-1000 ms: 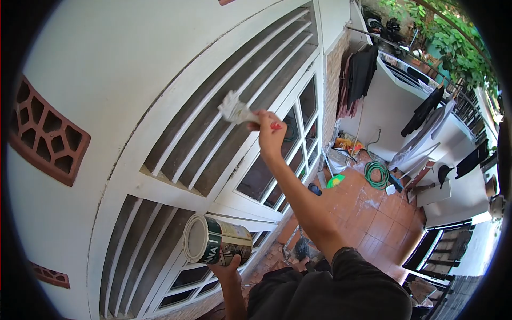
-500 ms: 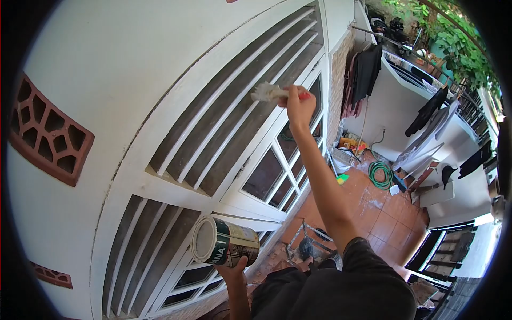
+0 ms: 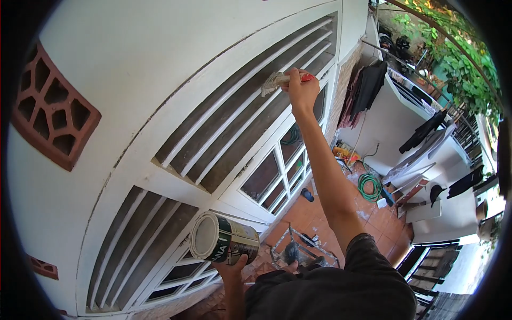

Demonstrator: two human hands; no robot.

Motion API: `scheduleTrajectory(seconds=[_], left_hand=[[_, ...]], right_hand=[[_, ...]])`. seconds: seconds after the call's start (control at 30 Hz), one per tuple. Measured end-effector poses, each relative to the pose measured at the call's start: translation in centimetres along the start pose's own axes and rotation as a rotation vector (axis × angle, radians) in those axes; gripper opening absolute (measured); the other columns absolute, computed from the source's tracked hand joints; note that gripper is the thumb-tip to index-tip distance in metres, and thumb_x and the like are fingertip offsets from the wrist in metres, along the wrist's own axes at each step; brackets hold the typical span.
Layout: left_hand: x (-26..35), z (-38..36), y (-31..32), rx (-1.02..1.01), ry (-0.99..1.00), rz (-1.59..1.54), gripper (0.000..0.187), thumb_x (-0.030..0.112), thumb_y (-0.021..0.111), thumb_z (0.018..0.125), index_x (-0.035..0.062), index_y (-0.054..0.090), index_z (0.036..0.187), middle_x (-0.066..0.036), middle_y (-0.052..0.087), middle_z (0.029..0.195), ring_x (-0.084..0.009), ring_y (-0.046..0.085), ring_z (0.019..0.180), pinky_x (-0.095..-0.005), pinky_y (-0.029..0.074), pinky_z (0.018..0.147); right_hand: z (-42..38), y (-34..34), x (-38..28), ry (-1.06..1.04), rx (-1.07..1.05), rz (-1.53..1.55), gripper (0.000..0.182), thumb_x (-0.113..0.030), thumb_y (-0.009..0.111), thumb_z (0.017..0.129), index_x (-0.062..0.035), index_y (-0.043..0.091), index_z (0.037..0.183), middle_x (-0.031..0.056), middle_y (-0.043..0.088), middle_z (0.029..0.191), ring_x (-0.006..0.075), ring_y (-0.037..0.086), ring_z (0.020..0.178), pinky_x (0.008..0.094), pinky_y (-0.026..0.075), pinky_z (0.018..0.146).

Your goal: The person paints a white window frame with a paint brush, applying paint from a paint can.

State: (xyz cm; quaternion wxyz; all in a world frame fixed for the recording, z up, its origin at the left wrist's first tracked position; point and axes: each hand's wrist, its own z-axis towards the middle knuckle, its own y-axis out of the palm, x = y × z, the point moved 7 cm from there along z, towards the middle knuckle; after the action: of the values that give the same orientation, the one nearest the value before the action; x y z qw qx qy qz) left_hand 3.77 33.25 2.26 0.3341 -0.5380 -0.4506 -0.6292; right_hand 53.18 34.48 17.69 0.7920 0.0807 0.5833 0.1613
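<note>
Taking the paint can [image 3: 242, 242] as the landmark, a window [image 3: 260, 181] stands above and to its right in the view, and a coiled green hose [image 3: 370, 198] lies farther right on the tiled floor [image 3: 333, 213]. Dark clothes [image 3: 369, 88] hang beyond. The right forearm crosses in front of part of the floor, and the can covers part of the wall behind it.

Three white slats span the upper vent [image 3: 242, 109], above the can, and three the lower vent [image 3: 140, 245], to its left. Two red lattice blocks sit left of the can, one large [image 3: 72, 160], one small [image 3: 44, 268].

The can's dark band shows "ANA"; the rest is unclear. The left hand [image 3: 232, 268] grips it from below, thumb against its side. Above the can, the right hand [image 3: 304, 93] pinches a paintbrush [image 3: 274, 84] by its handle, bristles at the slats; contact is hard to tell.
</note>
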Motion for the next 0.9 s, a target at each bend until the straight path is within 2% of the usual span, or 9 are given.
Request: scheduleTrajectory(seconds=[0.1,0.23,0.33,0.47,0.5,0.63,0.8,0.83,0.9], left_hand=[[0.4,0.0,0.8,-0.015,0.023,-0.016,0.089,0.009,0.087,0.064,0.0057,0.039,0.139,-0.008,0.051,0.130,-0.0236,0.050,0.121,-0.0392,0.039,0.105],[1.0,-0.3,1.5,0.013,-0.030,-0.016,0.093,0.009,0.087,0.065,0.0074,0.035,0.142,-0.008,0.049,0.132,-0.0238,0.049,0.122,-0.0394,0.037,0.107],[1.4,0.0,1.9,-0.024,0.025,-0.057,0.093,0.010,0.088,0.065,0.0075,0.035,0.142,-0.008,0.050,0.132,-0.0239,0.049,0.122,-0.0394,0.037,0.107],[1.7,-0.3,2.2,-0.032,0.011,-0.073,0.094,0.011,0.088,0.065,0.0075,0.035,0.142,-0.008,0.051,0.130,-0.0239,0.050,0.123,-0.0400,0.038,0.107],[2.0,-0.5,2.3,-0.029,0.020,-0.074,0.093,0.012,0.089,0.065,0.0076,0.035,0.141,-0.008,0.051,0.130,-0.0240,0.050,0.122,-0.0400,0.038,0.107],[1.7,-1.0,1.3,-0.001,0.036,-0.048,0.092,0.013,0.089,0.064,0.0074,0.037,0.140,-0.008,0.051,0.130,-0.0242,0.050,0.122,-0.0397,0.038,0.106],[1.1,-1.5,-0.3,0.007,0.037,-0.020,0.092,0.013,0.089,0.064,0.0063,0.037,0.140,-0.008,0.051,0.130,-0.0243,0.051,0.121,-0.0394,0.039,0.106],[1.4,-1.7,-0.1,0.021,0.032,-0.038,0.092,0.013,0.089,0.064,0.0061,0.037,0.140,-0.009,0.051,0.130,-0.0243,0.051,0.121,-0.0393,0.040,0.105],[1.7,-1.7,-0.1,0.040,0.029,-0.060,0.092,0.013,0.089,0.064,0.0058,0.038,0.140,-0.009,0.051,0.130,-0.0243,0.051,0.121,-0.0395,0.040,0.105]], right_hand=[[0.5,0.1,0.6,-0.023,0.007,-0.019,0.030,-0.018,0.057,0.091,0.0088,0.070,0.084,0.0143,0.069,0.067,0.0180,0.068,0.055,0.0291,0.054,0.055],[1.3,-0.8,1.2,0.015,-0.120,0.060,0.029,-0.017,0.060,0.089,0.0090,0.070,0.084,0.0147,0.069,0.070,0.0184,0.068,0.056,0.0286,0.055,0.052],[1.3,-5.1,2.7,0.083,0.021,0.213,0.029,-0.018,0.061,0.088,0.0093,0.069,0.081,0.0150,0.068,0.073,0.0191,0.067,0.057,0.0281,0.056,0.050],[0.0,-7.9,2.7,0.053,0.227,0.427,0.032,-0.020,0.059,0.093,0.0109,0.067,0.091,0.0159,0.067,0.079,0.0184,0.066,0.061,0.0274,0.058,0.057],[-0.2,-7.6,2.8,0.034,0.231,0.439,0.032,-0.021,0.056,0.097,0.0100,0.066,0.097,0.0147,0.067,0.081,0.0182,0.067,0.064,0.0271,0.057,0.061],[-2.1,-4.6,3.6,0.016,0.183,0.449,0.029,-0.019,0.056,0.097,0.0077,0.066,0.095,0.0151,0.068,0.087,0.0182,0.067,0.066,0.0271,0.057,0.063],[-7.8,-1.9,5.1,0.052,0.055,0.324,0.029,-0.020,0.055,0.098,0.0065,0.067,0.092,0.0115,0.067,0.077,0.0166,0.066,0.062,0.0267,0.055,0.058],[-9.1,-1.7,5.1,0.071,0.066,0.339,0.031,-0.021,0.053,0.099,0.0055,0.069,0.091,0.0090,0.066,0.069,0.0136,0.064,0.057,0.0236,0.050,0.055],[-11.4,-2.3,4.8,0.177,0.026,0.395,0.030,-0.019,0.054,0.097,0.0055,0.069,0.089,0.0121,0.066,0.069,0.0155,0.064,0.054,0.0250,0.052,0.053]])
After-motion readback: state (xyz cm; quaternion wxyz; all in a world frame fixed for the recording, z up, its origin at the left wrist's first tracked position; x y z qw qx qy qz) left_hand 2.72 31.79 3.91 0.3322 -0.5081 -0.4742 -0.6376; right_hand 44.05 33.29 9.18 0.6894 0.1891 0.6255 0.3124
